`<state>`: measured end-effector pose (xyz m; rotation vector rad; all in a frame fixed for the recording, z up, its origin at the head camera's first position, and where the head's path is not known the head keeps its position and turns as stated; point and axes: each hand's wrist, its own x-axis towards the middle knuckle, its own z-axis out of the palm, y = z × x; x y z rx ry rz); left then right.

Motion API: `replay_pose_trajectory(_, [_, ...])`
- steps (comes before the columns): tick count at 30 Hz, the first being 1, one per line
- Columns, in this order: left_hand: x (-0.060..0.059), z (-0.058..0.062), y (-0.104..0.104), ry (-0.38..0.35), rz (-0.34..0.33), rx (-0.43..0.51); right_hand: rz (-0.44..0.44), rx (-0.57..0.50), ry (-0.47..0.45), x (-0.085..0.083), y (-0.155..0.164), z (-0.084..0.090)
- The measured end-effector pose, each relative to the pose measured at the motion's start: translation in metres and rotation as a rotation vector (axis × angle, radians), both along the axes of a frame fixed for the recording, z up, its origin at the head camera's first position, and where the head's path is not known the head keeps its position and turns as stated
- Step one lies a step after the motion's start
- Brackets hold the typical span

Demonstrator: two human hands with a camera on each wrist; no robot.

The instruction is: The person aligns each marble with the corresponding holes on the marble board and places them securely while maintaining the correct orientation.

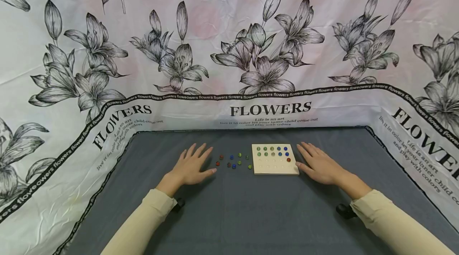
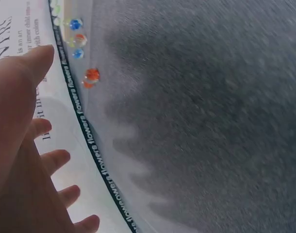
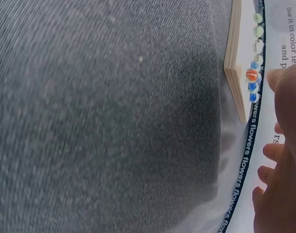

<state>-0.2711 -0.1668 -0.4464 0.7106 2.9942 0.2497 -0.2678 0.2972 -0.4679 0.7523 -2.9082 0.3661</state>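
While marbles (image 1: 234,161) lie loose, both hands (image 1: 191,166) rest flat

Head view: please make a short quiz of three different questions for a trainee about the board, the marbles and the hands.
1. True or false: the left hand holds a marble.
2. Where do the loose marbles lie?
A. on the board
B. on the cloth between the left hand and the board
C. right of the right hand
3. Fill in: the row of the board nearest the person is ____ of marbles.

Key:
1. False. Both hands lie flat and open on the grey cloth.
2. B.
3. Empty. Marbles fill the far rows; one red marble sits lower, near the right hand.
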Motion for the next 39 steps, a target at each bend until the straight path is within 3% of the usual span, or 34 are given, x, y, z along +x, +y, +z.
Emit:
replay_pose_trajectory(8, [-0.005,-0.003,0.006,-0.076,0.014,0.117,0.001,-0.053,-0.119,0.001,-0.007,0.007])
replay_pose_trajectory(20, [-0.009,-0.008,0.012,-0.109,0.025,0.312,-0.004,-0.103,-0.219,-0.003,-0.012,0.003])
replay_pose_trajectory(30, [-0.015,-0.014,0.016,-0.189,0.071,0.443,0.035,-0.076,-0.224,-0.001,-0.014,0.002])
replay_pose_trajectory(39, [-0.020,-0.014,0.020,-0.215,0.079,0.475,0.039,-0.065,-0.248,-0.003,-0.015,-0.002])
